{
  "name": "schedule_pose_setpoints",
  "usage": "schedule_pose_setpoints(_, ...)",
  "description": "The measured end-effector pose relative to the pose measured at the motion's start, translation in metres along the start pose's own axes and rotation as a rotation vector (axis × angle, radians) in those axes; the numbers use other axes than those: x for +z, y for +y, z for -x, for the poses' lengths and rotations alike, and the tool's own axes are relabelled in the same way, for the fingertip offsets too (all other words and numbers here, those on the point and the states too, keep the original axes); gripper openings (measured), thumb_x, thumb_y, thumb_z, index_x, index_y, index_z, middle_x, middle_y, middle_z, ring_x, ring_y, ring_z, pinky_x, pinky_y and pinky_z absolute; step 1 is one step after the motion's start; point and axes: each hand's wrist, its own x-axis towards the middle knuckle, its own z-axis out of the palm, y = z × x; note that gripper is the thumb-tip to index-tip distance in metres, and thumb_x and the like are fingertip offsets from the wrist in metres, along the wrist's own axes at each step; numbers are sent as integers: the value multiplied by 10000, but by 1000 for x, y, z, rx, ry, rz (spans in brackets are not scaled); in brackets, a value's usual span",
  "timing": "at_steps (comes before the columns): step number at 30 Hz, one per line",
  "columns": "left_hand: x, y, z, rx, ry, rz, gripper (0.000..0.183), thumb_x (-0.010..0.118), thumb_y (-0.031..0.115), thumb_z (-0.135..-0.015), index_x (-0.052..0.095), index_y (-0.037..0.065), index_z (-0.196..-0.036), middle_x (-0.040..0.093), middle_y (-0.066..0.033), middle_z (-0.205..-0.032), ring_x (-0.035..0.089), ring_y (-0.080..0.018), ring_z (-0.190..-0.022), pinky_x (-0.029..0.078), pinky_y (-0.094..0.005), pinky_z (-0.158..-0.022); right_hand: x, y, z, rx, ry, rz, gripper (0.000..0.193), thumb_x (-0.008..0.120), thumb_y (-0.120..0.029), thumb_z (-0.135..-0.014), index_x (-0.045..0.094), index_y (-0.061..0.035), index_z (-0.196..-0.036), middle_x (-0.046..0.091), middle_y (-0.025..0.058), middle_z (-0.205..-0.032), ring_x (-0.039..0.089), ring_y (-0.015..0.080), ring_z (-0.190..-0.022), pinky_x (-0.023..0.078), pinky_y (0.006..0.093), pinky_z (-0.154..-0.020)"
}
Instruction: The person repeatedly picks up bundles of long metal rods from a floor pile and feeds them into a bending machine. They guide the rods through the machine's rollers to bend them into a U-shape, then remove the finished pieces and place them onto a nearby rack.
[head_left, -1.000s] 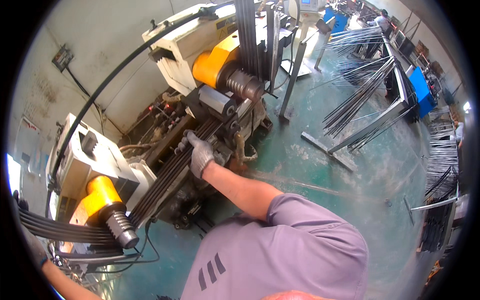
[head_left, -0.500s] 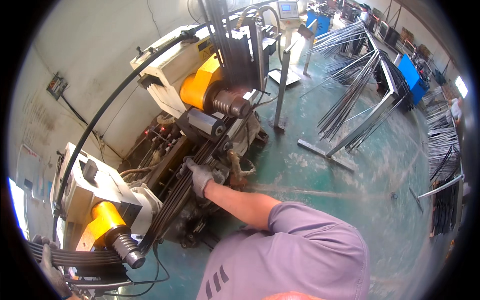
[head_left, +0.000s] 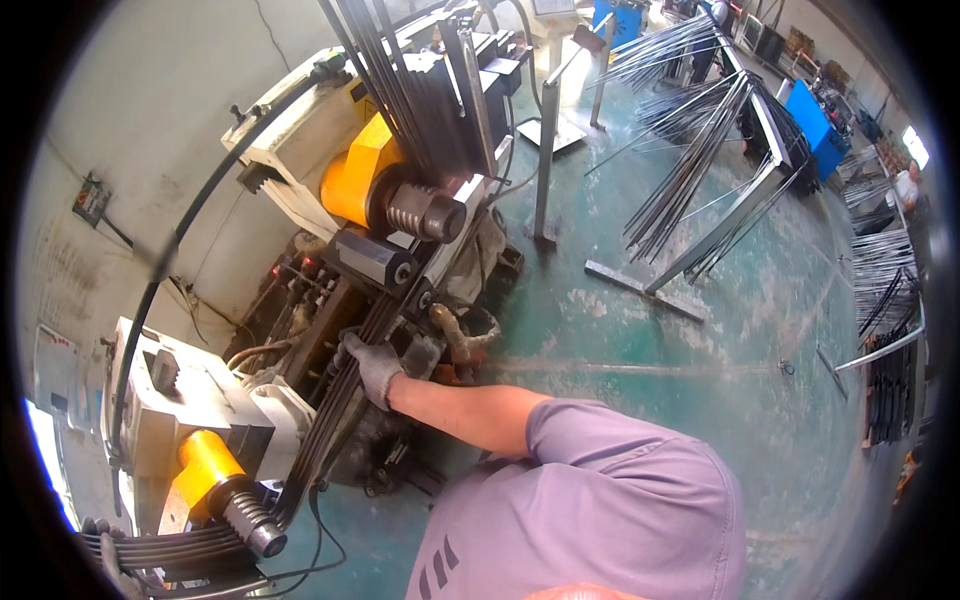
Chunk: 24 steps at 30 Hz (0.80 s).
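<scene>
Right grip (head_left: 372,373) clamped on dark rods (head_left: 322,432), left grip (head_left: 116,562) around them, near left: steadying, likely; next needs even support

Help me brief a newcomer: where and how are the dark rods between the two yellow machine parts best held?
I'd probably grip the dark rods along their straight stretch between the yellow machine parts, coming from the right, the person's side. They lie side by side in a slanting band, narrow enough for one hand: the right hand wraps over them there.
</scene>
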Motion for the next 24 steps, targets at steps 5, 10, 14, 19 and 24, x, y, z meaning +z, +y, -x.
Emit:
schedule_pose_setpoints(5, -22, -24, 3, 32, -56, -105, 447, 521, -42, -1065, 554, 20, -1507, 614, -151, -1452, 646, -241, -1284, 527, -387, -1130, -3, -3, -3, 56, -11, 90, 128, 643, -194, -1066, 658, -80, -1124, 688, 65, -812, 695, 227, -730, 597, 409, -692)
schedule_pose_setpoints(10, -60, -40, -6, 99, -193, -210, 473, 509, -52, -1064, 552, 34, -1527, 602, -152, -1491, 636, -247, -1313, 510, -401, -1157, -3, -10, -4, 30, -9, 24, 125, 664, -175, -1050, 675, -65, -1109, 694, 62, -797, 705, 228, -711, 606, 399, -683)
schedule_pose_setpoints(14, -109, -70, -3, 178, -326, -484, 561, 504, -101, -1020, 575, 103, -1537, 610, -113, -1523, 615, -233, -1364, 492, -395, -1184, -6, -9, -2, 85, -56, -17, 88, 648, -123, -1051, 646, -76, -1124, 688, 66, -809, 703, 235, -718, 619, 406, -695)
schedule_pose_setpoints(19, -106, -66, 0, 202, -286, -681, 572, 515, -101, -991, 589, 127, -1510, 638, -102, -1476, 612, -227, -1346, 488, -383, -1162, -7, -11, -3, 73, -59, 75, 68, 633, -118, -1060, 637, -77, -1114, 696, 70, -819, 699, 228, -724, 615, 401, -686)
schedule_pose_setpoints(24, -87, -47, 16, 201, -120, -639, 487, 542, -43, -988, 609, 101, -1448, 653, -108, -1410, 626, -231, -1277, 504, -383, -1102, -3, -33, 25, 122, -11, 67, 83, 654, -146, -1057, 638, -66, -1075, 706, 69, -839, 707, 223, -744, 602, 391, -700)
